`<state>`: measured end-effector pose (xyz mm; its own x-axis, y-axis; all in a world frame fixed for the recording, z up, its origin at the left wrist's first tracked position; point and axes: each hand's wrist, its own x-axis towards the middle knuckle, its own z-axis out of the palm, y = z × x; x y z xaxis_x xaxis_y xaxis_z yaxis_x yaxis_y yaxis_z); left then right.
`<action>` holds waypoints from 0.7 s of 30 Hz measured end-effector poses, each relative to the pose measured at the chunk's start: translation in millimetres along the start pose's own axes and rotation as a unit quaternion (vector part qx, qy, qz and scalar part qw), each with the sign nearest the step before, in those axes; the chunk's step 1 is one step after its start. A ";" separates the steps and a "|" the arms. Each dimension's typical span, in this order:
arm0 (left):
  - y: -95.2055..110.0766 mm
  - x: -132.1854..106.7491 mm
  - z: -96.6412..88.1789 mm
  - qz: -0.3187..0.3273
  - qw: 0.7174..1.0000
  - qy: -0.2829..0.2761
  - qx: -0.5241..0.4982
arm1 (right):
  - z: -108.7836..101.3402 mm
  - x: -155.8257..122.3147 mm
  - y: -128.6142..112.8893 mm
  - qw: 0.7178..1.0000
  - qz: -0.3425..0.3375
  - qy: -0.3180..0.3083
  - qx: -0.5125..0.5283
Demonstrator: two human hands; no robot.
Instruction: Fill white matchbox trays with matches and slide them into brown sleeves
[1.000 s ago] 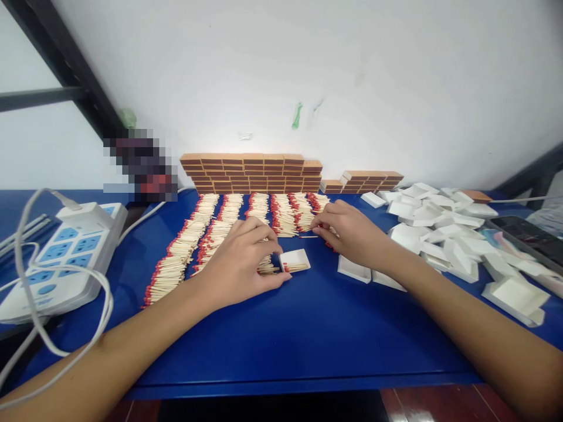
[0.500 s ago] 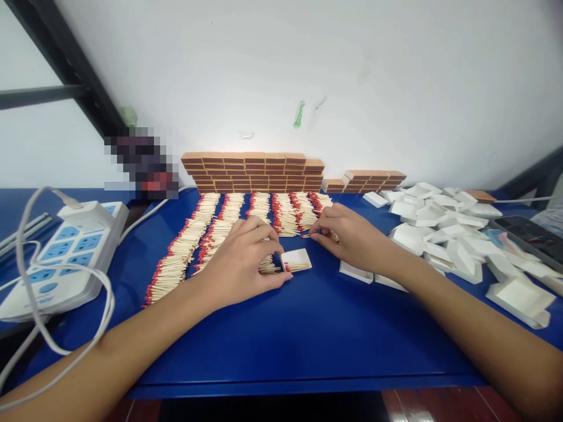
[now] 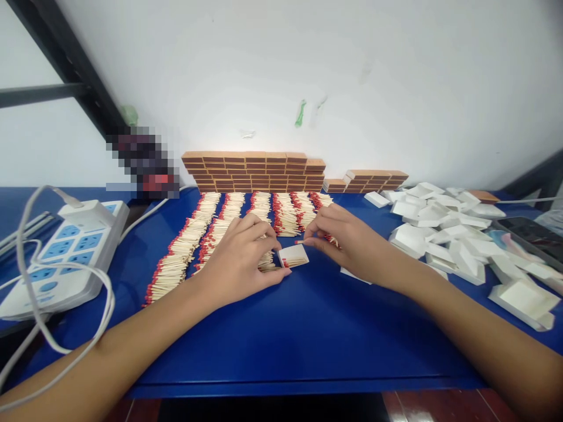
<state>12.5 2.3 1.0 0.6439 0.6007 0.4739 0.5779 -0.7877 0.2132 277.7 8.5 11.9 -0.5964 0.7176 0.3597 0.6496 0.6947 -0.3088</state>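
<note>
My left hand point(image 3: 246, 252) grips a small white matchbox tray point(image 3: 295, 253) by its left end, between thumb and fingers. A few red-tipped matches lie inside along the tray's near side. Just beyond the tray's right corner, my right hand point(image 3: 336, 237) pinches a match point(image 3: 299, 241), its red head pointing left. Rows of loose matches point(image 3: 176, 264) spread across the table behind and left of my hands. Part of another white tray point(image 3: 355, 275) shows beneath my right wrist.
Closed brown matchboxes point(image 3: 253, 173) are stacked along the wall, with a lower stack point(image 3: 373, 180) beside them. White empty trays point(image 3: 457, 234) pile up at right, near a phone point(image 3: 534, 237). A power strip point(image 3: 73, 252) with looping white cables stands at left on the blue table point(image 3: 290, 340).
My right hand has moved slightly left with the match, from beside the match rows toward the tray. The left hand has tilted the tray a little and still grips it.
</note>
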 end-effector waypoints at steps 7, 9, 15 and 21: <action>-0.5 -0.1 2.0 0.003 1.000 0.001 -0.010 | -15.5 -1.3 0.4 1.000 0.011 -0.013 0.016; -0.5 -0.9 2.5 0.007 1.000 0.004 -0.016 | -31.1 -3.3 20.4 0.998 0.066 -0.008 -0.017; 0.6 -1.9 0.9 0.020 0.999 0.010 -0.030 | -59.1 -13.7 63.2 0.982 0.134 -0.124 -0.050; -0.7 -1.1 2.0 0.021 0.999 0.006 -0.028 | -62.8 -15.7 54.3 0.976 0.133 -0.174 -0.014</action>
<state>12.4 2.4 -1.4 0.6607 0.5663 0.4927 0.5224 -0.8182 0.2400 352.0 31.9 44.8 -0.5266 0.8485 -0.0522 0.8123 0.4842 -0.3251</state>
